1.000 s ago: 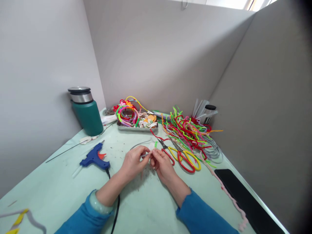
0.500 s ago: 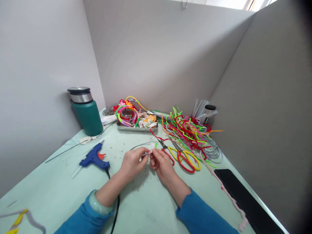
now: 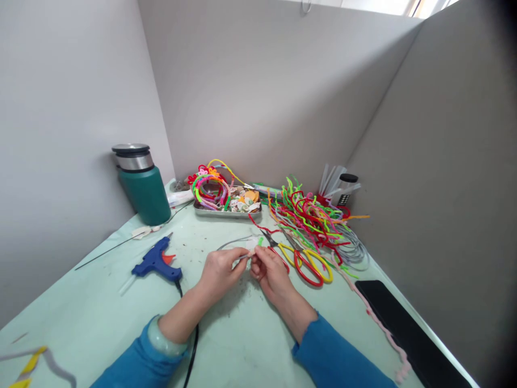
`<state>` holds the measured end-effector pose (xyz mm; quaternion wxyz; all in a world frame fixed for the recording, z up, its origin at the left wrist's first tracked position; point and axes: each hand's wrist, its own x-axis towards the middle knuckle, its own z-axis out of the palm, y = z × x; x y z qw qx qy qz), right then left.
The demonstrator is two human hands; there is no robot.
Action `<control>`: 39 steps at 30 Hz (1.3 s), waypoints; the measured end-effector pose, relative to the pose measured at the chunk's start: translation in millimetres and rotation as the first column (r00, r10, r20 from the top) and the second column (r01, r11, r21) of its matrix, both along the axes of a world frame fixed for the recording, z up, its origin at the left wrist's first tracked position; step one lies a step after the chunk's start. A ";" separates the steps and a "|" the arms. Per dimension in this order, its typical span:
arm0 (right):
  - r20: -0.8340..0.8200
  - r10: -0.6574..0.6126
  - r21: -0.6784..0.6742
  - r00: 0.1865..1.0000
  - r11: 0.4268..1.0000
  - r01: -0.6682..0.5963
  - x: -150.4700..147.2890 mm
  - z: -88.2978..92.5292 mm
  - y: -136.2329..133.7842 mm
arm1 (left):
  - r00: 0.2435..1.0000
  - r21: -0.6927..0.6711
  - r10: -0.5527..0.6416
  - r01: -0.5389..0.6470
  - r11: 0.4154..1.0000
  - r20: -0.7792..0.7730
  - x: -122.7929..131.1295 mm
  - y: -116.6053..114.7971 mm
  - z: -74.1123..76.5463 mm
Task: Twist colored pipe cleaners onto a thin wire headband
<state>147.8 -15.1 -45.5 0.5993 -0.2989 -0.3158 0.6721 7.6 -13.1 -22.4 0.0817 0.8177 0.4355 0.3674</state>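
Over the middle of the table, my left hand (image 3: 220, 272) pinches a thin grey pipe cleaner (image 3: 234, 242), whose curved length runs out behind the fingers. Fingertip to fingertip with it, my right hand (image 3: 272, 275) is closed on the same strand, where a small pale pink piece shows. A bright green bit (image 3: 260, 241) sticks up just behind the right fingers; what it joins is hidden. Close to the right hand lie two pairs of scissors, one small (image 3: 278, 250) and one larger with red and yellow handles (image 3: 313, 268).
Left of my hands lies a blue glue gun (image 3: 155, 263), its black cord (image 3: 193, 350) passing beneath my left forearm. A green bottle (image 3: 144, 194) stands behind it. Further back are a metal tray (image 3: 226, 214) of craft pieces, tangled pipe cleaners (image 3: 311, 215) and a black slab (image 3: 404, 328).
Both hands have shifted very slightly to the right along with the grey strand and green bit. The grip looks the same, and the other things have stayed put.
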 end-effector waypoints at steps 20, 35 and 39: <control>-0.028 -0.016 -0.021 0.999 1.000 0.016 -0.3 -0.2 0.9 | 0.937 -0.170 -0.043 0.107 0.980 0.346 3.0 -0.5 6.2; -0.011 0.015 0.001 1.000 1.000 -0.015 1.4 -1.6 0.6 | 0.878 -0.350 0.009 0.181 0.919 0.478 2.6 9.2 1.3; 0.009 -0.003 0.011 1.000 1.000 0.003 0.9 -0.4 -0.2 | 0.883 -0.427 -0.002 0.228 0.875 0.469 0.9 10.4 3.8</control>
